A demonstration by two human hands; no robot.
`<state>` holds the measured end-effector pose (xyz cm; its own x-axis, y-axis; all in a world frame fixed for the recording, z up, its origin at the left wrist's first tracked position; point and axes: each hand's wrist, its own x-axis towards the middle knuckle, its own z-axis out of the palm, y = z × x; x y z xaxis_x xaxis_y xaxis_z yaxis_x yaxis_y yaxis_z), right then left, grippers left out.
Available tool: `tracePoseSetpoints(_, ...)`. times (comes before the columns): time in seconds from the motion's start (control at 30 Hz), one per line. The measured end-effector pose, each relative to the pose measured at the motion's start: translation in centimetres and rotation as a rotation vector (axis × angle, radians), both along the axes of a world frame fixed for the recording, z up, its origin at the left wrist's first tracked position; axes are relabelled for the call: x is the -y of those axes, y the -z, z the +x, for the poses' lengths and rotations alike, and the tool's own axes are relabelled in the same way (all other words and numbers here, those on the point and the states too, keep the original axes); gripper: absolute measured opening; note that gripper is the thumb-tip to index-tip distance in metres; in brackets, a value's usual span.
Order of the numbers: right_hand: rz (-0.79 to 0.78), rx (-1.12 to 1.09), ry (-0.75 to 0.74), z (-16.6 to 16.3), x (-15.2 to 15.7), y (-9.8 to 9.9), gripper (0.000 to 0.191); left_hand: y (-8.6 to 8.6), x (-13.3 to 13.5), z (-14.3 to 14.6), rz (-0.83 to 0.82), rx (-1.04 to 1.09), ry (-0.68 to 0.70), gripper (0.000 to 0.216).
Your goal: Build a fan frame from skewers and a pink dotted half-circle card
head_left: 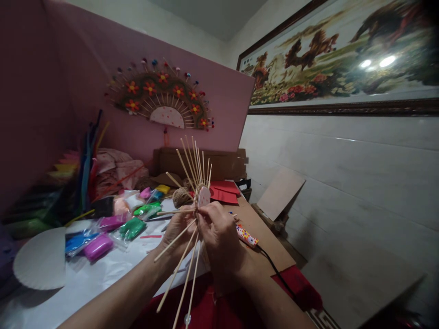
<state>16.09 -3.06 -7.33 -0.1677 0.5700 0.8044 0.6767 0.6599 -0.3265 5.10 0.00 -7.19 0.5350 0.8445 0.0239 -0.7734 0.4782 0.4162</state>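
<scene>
A fan frame of thin wooden sticks [190, 165] spreads out from a small pale half-disc with red spots [204, 197], turned nearly edge-on above the table. My left hand [176, 228] is closed around its left side, among the sticks, with the fingertips partly hidden. At the base of the sticks, just below the spotted piece, my right hand [217, 230] pinches with thumb and fingers. Twine seems to run along the edge of the spotted piece. Several sticks point up and away, others down toward me.
Bagged coloured clay [99, 246] and a white half-round plate [43, 260] lie left. A ball of twine [181, 197] and red sheets [224, 191] sit behind. A flower-patterned glue gun [247, 236] with a black cord rests right, on cardboard. A decorated fan [164, 93] hangs on the pink board.
</scene>
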Motion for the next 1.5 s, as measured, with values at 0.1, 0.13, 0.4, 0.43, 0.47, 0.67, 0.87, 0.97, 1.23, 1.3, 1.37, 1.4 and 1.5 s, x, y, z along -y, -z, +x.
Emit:
tracePoseSetpoints(0.1,0.023,0.002,0.011,0.1,-0.1,-0.1,0.013,-0.2,0.3,0.1,-0.012,-0.026,-0.034,0.018)
tracePoseSetpoints(0.13,0.029,-0.007,0.015,0.1,-0.1,-0.1,0.012,-0.3,0.4,0.2,-0.01,-0.035,-0.042,0.017)
tracePoseSetpoints(0.4,0.035,-0.018,0.06,0.1,-0.1,-0.4,0.011,-0.4,0.6,0.2,0.023,-0.052,-0.021,0.013)
tracePoseSetpoints(0.43,0.037,-0.017,0.061,0.1,-0.1,-0.4,0.011,-0.4,0.6,0.2,0.025,-0.043,-0.018,0.013)
tracePoseSetpoints(0.47,0.041,-0.021,0.062,0.1,0.0,-0.4,0.012,-0.4,0.6,0.2,0.026,-0.033,-0.013,0.013)
tracePoseSetpoints(0.67,-0.011,-0.053,0.02,0.5,0.4,-0.3,0.013,-0.3,0.4,-0.1,-0.012,0.018,0.026,0.01)
tracePoseSetpoints(0.87,-0.139,-0.11,0.348,6.3,-0.6,0.7,0.02,-0.6,-0.2,-1.0,0.038,-0.094,0.037,0.02)
tracePoseSetpoints(0.97,-0.382,0.133,0.522,9.8,-1.3,2.0,0.023,-1.4,-0.6,-1.4,0.067,-0.085,0.038,0.031)
tracePoseSetpoints(1.23,-0.615,0.434,0.511,9.4,-0.8,4.2,0.035,-3.5,-0.8,-2.7,0.093,-0.081,-0.066,0.034)
tracePoseSetpoints(1.3,-0.614,0.413,0.521,8.8,-0.6,4.3,0.034,-3.4,-1.0,-3.1,0.11,-0.083,-0.083,0.033)
tracePoseSetpoints(1.37,-0.599,0.378,0.492,8.7,-0.5,4.6,0.034,-3.1,-1.3,-3.4,0.117,-0.08,-0.087,0.031)
tracePoseSetpoints(1.4,-0.584,0.359,0.473,8.8,-0.4,4.8,0.035,-3.0,-1.5,-3.5,0.116,-0.082,-0.084,0.031)
tracePoseSetpoints(1.5,-0.526,0.293,0.446,9.6,-0.3,5.5,0.036,-2.8,-1.8,-3.7,0.11,-0.091,-0.069,0.028)
